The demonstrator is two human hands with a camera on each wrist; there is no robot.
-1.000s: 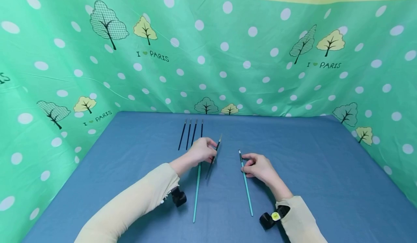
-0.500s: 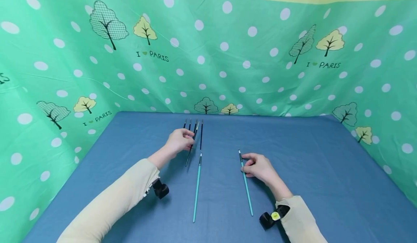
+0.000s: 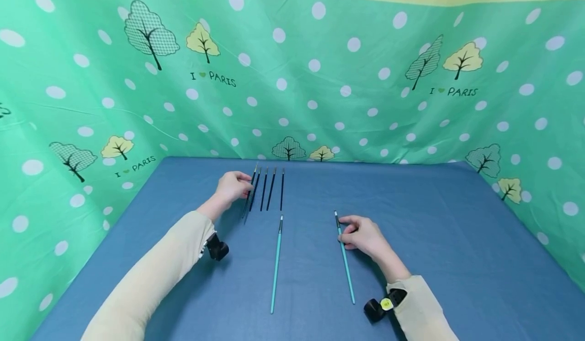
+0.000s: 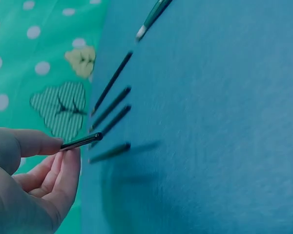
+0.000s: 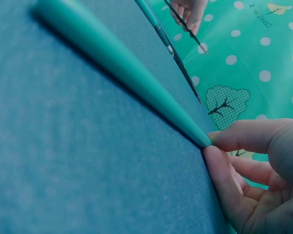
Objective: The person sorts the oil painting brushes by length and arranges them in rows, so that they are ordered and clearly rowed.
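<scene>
My left hand point(image 3: 233, 186) pinches a thin black paintbrush point(image 3: 249, 193) between thumb and fingers, bristles pointing away. In the left wrist view this held paintbrush point(image 4: 80, 142) hovers above the table, apart from its shadow. Just right of it lies a row of several black paintbrushes point(image 3: 271, 191), side by side at the back. My right hand point(image 3: 363, 235) pinches a teal paintbrush point(image 3: 347, 270) near its dark upper end. Its handle point(image 5: 127, 73) lies along the cloth in the right wrist view. Between the hands, another teal paintbrush point(image 3: 276, 270) with a white tip lies on the table.
A blue cloth point(image 3: 311, 290) covers the table. Behind and beside it hangs a green dotted curtain point(image 3: 315, 97) with printed trees. Each wrist wears a small black camera, such as the left camera point(image 3: 217, 247).
My left hand has carried the black paintbrush leftward, from right of the row, across it, to the row's left end. My right hand and the teal paintbrushes have stayed in place.
</scene>
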